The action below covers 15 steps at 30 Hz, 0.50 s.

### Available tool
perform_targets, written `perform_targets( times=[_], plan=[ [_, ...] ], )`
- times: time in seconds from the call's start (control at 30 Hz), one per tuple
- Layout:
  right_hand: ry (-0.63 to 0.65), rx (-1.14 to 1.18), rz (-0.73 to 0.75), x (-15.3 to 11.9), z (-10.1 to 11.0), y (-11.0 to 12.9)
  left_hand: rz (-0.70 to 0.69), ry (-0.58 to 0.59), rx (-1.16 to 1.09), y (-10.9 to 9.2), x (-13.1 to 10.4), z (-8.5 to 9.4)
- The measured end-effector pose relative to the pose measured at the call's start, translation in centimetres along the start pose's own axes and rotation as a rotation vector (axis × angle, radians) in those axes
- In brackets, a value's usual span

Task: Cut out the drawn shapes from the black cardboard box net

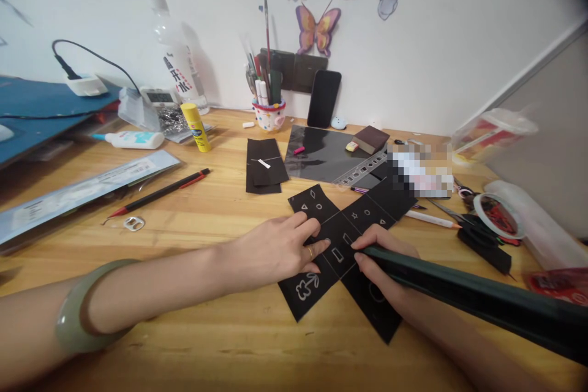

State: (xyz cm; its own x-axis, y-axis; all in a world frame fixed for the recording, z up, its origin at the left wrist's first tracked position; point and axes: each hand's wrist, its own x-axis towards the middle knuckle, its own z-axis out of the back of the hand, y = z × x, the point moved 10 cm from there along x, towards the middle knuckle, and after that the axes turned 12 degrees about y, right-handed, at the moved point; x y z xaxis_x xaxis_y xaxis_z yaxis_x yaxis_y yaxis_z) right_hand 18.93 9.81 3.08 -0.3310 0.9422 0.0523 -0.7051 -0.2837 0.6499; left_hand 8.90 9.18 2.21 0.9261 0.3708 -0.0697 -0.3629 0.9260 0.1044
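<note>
Several panels of the black paper before you already carry pale outlines, though your fingers hide parts, so what's left isn't certain. Your left hand, loosely spread, presses on it; your right hand pinches the dark pen. The white pencil lies close by, scissors farther right.
</note>
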Motion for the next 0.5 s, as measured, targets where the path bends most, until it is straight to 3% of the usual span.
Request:
perform_targets(
  times=[0.3,0.5],
  plan=[
    [0.007,-0.02,-0.016,-0.4,-0.07,-0.16,-0.007,-0.046,0.026,-0.12,-0.06,0.09],
    [0.046,0.024,-0.029,-0.49,-0.34,-0.57,-0.006,-0.008,0.022,-0.1,-0.03,-0.04]
  ],
)
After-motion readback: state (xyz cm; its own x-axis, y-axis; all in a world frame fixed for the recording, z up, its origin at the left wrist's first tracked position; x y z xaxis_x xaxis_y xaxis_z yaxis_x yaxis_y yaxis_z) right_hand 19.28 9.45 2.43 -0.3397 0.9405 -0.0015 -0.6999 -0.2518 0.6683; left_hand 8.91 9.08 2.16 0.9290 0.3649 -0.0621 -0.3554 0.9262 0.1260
